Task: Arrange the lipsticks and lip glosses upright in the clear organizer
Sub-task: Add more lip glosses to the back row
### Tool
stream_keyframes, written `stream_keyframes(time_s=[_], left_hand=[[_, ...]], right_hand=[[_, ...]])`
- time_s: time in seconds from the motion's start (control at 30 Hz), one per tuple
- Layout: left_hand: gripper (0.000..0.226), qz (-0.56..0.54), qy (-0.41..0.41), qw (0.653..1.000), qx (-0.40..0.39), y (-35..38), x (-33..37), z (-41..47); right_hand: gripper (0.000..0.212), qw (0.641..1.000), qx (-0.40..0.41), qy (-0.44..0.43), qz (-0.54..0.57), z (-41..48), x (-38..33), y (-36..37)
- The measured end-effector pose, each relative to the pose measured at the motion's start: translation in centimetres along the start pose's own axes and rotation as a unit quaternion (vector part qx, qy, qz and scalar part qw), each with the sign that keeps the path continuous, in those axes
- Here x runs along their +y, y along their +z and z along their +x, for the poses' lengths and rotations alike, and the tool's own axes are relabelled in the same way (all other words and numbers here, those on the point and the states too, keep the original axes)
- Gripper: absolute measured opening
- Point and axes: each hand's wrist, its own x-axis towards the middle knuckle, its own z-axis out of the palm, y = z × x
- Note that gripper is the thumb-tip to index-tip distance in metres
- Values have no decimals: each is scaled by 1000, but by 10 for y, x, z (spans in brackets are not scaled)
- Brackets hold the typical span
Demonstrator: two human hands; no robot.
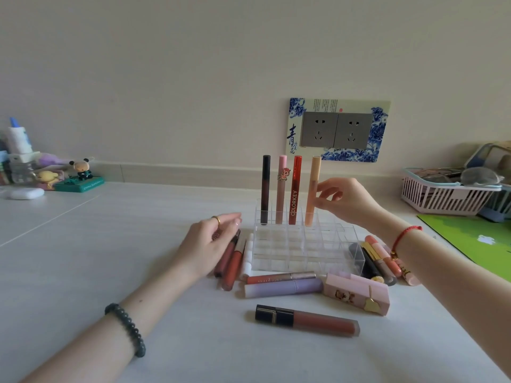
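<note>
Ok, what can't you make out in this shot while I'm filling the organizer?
Head view, the only one:
Left hand covers the top ends of the glosses left of the organizer; whether it grips one is unclear.
Right forearm hides part of the tubes right of the organizer.
Lettering on the red-and-silver tube is too blurred to read.
Basket contents run off the right edge.

You were in a home. Little toy figures (82,169) stood on the white tabletop (110,244) by the wall. A blue flower sticker (378,128) framed the wall sockets (319,130). A pink basket (442,199) held small things.
</note>
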Motion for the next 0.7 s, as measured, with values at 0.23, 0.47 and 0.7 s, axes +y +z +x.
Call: stream_keyframes(time_s=[0.23,0.47,0.7], left_hand=[[27,-58,-41,992,106,-25,-1,5],[27,-16,-84,988,127,-45,-14,8],[30,106,-154,980,75,-50,-25,-1]], right_hand=[[30,999,38,3,-7,-30,0,-24],[15,999,36,-32,17,-82,-8,-35],[18,994,-51,-91,-39,-124,-26,-16]])
